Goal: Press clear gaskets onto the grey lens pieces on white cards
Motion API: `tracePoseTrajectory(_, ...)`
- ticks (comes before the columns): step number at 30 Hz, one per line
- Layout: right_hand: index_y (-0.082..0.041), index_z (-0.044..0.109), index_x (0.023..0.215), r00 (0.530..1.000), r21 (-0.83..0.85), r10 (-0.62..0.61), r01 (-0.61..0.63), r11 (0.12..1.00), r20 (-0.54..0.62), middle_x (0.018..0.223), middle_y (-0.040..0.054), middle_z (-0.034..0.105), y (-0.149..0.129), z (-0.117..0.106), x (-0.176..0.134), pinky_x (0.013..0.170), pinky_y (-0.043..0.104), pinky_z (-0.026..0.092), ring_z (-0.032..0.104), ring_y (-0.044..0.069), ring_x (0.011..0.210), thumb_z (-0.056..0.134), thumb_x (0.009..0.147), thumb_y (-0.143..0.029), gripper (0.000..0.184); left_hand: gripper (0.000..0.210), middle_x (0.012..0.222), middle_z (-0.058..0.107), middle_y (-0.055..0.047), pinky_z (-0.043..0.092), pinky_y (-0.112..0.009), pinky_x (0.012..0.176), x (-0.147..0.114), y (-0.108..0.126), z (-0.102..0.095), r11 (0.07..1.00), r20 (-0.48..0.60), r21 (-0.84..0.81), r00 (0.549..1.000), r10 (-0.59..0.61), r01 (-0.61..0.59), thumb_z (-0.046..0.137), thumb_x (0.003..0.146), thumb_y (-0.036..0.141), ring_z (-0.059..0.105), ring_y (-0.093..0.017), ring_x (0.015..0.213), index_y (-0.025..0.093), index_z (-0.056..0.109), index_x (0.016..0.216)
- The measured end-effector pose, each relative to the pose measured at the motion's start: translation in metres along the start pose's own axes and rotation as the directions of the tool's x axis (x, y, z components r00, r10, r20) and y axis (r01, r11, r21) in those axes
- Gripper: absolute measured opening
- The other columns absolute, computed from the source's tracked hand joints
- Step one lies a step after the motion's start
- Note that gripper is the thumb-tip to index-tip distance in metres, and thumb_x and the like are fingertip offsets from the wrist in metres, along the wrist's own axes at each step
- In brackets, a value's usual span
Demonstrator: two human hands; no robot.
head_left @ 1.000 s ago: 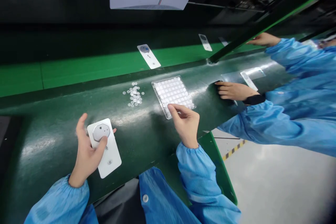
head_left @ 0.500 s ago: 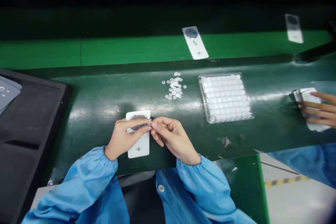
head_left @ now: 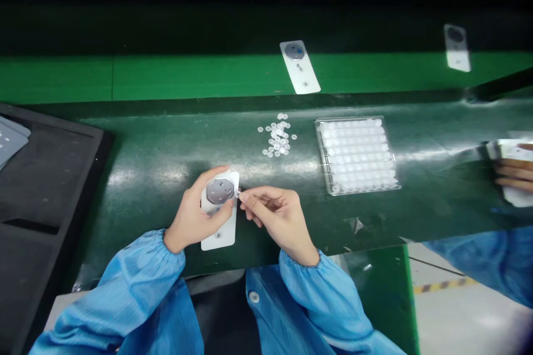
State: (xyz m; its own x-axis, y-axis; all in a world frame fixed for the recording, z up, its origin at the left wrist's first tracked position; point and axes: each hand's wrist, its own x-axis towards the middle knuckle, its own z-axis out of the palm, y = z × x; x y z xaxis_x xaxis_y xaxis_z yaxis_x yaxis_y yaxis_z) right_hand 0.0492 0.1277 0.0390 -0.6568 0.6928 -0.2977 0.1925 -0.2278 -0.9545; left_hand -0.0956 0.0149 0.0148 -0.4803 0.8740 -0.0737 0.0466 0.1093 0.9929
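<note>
A white rectangular panel [head_left: 227,234] with a round grey metallic disc [head_left: 220,191] lies on the bench in front of me. My left hand [head_left: 197,212] rests over its left side, thumb and index finger spread apart around the grey disc. Between the thumb and fingertips of my right hand [head_left: 272,211] is a small clear round piece [head_left: 237,194], at the panel's right edge. Similar small clear round pieces [head_left: 278,134] lie in a loose pile farther back on the bench.
A clear tray [head_left: 332,186] with rows of white round pieces stands right of the pile. Another panel [head_left: 305,73] lies on the green strip [head_left: 187,77] behind. A black tray [head_left: 45,177] is at left. At far right, a co-worker's hand [head_left: 516,172] holds white panels.
My left thumb and index finger have parted from the small round piece and spread, uncovering the grey disc. My right hand still pinches the piece. The co-worker's hand and panels have shifted right.
</note>
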Motion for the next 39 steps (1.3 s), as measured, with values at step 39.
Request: tracePoseTrajectory(39, -0.018, 0.075, 0.094, 0.993, 0.208, -0.017, -0.007, 0.978, 0.115, 0.083, 0.0077, 0.078, 0.033, -0.001, 0.012, 0.059, 0.03, 0.062, 0.072, 0.017, 0.063, 0.071, 0.088, -0.062, 0.045, 0.075, 0.104, 0.074, -0.009, 0.06, -0.03, 0.068, 0.031, 0.012, -0.022, 0.898, 0.003, -0.344, 0.957, -0.289, 0.272, 0.084, 0.076, 0.035, 0.073, -0.022, 0.08, 0.02, 0.049, 0.14)
